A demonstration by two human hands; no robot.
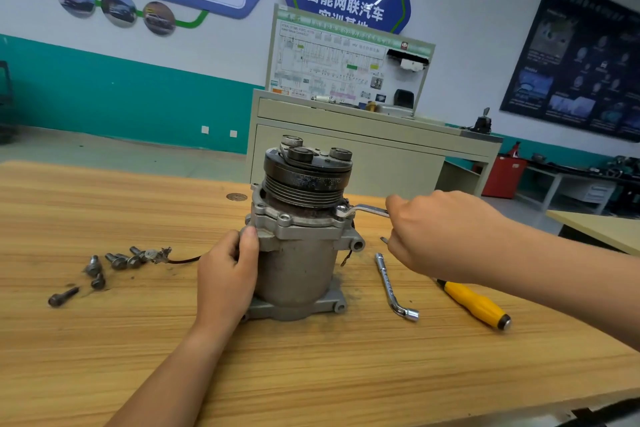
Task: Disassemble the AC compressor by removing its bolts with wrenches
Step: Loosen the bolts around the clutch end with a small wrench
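The AC compressor (298, 263) stands upright near the middle of the wooden table (311, 374), its long axis vertical and its pulley end pointing up; the body is a dull grey cast-metal cylinder, scuffed and grimy, on a flat lugged base plate; above it sits a paler flanged head with bolt ears, then a dark ribbed pulley (304, 187) capped by a black clutch plate (308, 163) bearing three round dampers; the left hand (225, 274) grips the housing's left side, thumb pressed at the flange; the right hand (440, 236) is curled round the shank of a bright steel wrench (367, 209), whose ring end sits over a bolt (342, 209) on the flange's right ear, the shank running out to the right; dark loose bolts (114, 262) lie scattered on the wood grain to the left; an L-shaped socket wrench (393, 284) and a yellow-handled screwdriver (474, 303) lie to the right.
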